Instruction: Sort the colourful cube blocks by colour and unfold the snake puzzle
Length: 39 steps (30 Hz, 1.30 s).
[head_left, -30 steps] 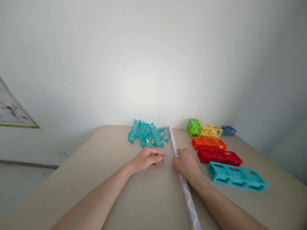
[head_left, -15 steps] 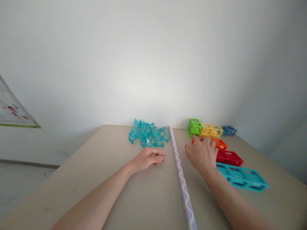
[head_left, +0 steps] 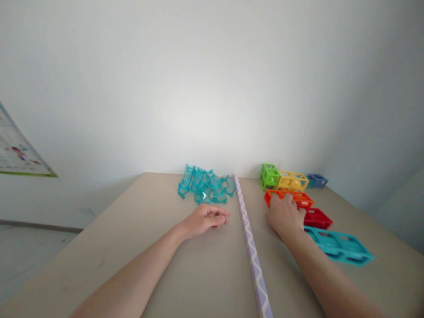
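My left hand (head_left: pixel 205 221) rests on the table in front of the teal pieces, its index finger stretched out, the other fingers loosely bent, nothing held. My right hand (head_left: pixel 285 217) is closed over the left part of a red openwork block (head_left: pixel 318 218); its fingertips are partly hidden. Just behind those fingers lies an orange openwork block (head_left: pixel 303 199). Nearer to me, a long teal block row (head_left: pixel 344 245) has its left end covered by my right wrist.
A purple strip with a white zigzag (head_left: pixel 250 238) divides the table (head_left: pixel 198 274) lengthwise. Translucent teal pieces (head_left: pixel 205 185) are heaped left of it by the wall. Green (head_left: pixel 269 176), yellow (head_left: pixel 293 181) and blue blocks (head_left: pixel 317 180) stand at the back right.
My right hand has moved right and toward me, off the orange block and onto the red one. The red block has shifted slightly left. My left hand has stayed put.
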Tool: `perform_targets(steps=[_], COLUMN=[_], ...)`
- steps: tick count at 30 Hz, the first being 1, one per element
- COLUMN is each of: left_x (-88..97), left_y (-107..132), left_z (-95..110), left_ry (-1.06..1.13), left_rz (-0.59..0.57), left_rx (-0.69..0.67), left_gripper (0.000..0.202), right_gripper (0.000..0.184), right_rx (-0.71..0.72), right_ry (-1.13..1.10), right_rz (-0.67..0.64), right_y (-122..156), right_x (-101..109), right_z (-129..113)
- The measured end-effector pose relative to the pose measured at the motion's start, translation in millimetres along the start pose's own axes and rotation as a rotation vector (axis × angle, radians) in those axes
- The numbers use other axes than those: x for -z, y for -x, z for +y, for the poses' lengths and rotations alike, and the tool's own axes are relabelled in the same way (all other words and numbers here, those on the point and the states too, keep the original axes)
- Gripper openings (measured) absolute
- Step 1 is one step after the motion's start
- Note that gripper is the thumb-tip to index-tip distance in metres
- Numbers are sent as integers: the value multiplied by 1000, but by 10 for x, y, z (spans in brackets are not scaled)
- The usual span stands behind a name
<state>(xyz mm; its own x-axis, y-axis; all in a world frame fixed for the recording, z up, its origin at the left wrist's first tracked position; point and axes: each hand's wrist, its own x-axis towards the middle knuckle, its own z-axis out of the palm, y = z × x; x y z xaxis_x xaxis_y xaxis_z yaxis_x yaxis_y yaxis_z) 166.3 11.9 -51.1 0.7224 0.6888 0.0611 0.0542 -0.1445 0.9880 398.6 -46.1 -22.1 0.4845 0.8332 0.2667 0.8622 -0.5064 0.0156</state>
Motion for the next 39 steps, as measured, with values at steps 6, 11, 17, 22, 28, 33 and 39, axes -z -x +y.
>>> perform_targets(steps=[6, 11, 17, 22, 28, 33, 39], left_x=[2, 4, 3, -10, -45, -88, -62], left_y=[3, 5, 5, -24, -59, -78, -85], left_z=[-2, 4, -6, -59, -74, -30, -4], left_ry=[0, 10, 42, 157, 472, 674, 608], left_rz=[-9, -2, 11, 67, 98, 151, 306], left_rx=[15, 16, -1, 3, 63, 44, 10], left_gripper=[39, 37, 36, 45, 55, 33, 34], right_gripper=[30, 27, 22, 11, 9, 7, 20], right_rx=[4, 6, 39, 196, 563, 1025, 833], right_ry=[-17, -40, -134, -273, -624, -688, -678], right_rz=[33, 25, 50, 253, 359, 234, 191], right_y=[-2, -38, -43, 87, 369, 570, 435], right_x=[16, -3, -10, 24, 51, 166, 248], right_z=[-13, -10, -37, -171, -409, -517, -346])
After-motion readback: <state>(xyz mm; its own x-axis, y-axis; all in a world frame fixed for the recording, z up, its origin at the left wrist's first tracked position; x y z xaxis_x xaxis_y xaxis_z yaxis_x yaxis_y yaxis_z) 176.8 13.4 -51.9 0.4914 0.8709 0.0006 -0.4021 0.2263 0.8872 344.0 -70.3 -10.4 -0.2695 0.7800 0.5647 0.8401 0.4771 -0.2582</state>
